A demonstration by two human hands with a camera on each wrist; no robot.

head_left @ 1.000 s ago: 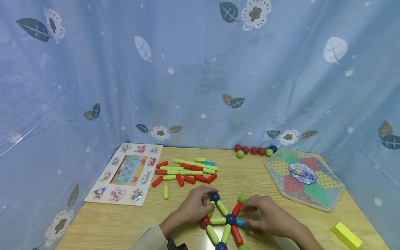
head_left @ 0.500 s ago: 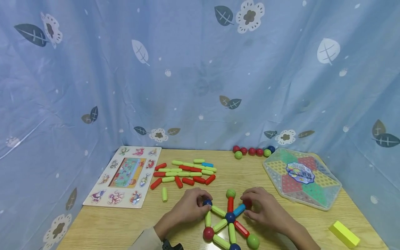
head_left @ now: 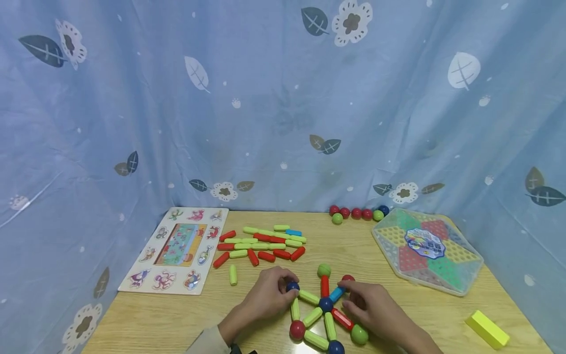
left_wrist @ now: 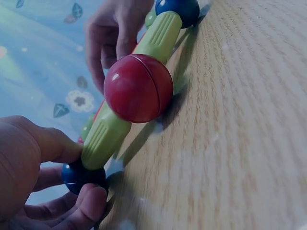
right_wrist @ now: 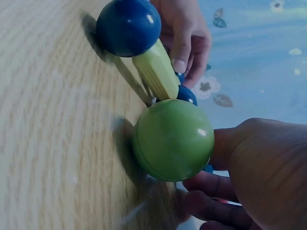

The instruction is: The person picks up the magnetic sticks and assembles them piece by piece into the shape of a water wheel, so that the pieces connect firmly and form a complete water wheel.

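Magnetic sticks and balls form a flat star-like figure around a dark blue center ball (head_left: 325, 305). With thumb and fingers my left hand (head_left: 270, 294) pinches another dark blue ball (left_wrist: 84, 176) at its upper left corner. My right hand (head_left: 376, 309) is beside the blue stick (head_left: 337, 294) and its red end ball (head_left: 348, 279). The index fingertip touches near where these two join, while the thumb sits apart. A large red ball (left_wrist: 138, 88) forms the lower left corner. A green ball (right_wrist: 173, 140) hides part of the right thumb in the right wrist view.
Loose yellow-green and red sticks (head_left: 265, 246) lie behind the left hand. Several balls (head_left: 356, 213) line the back edge. A puzzle board (head_left: 128, 265) is at left; a star-patterned game box (head_left: 425, 243) and a yellow block (head_left: 487, 329) are at right.
The figure has turned counterclockwise, its blue stick swinging from rightward to upper right. My left hand has shifted slightly left with its ball. My right fingers have come off the red end ball.
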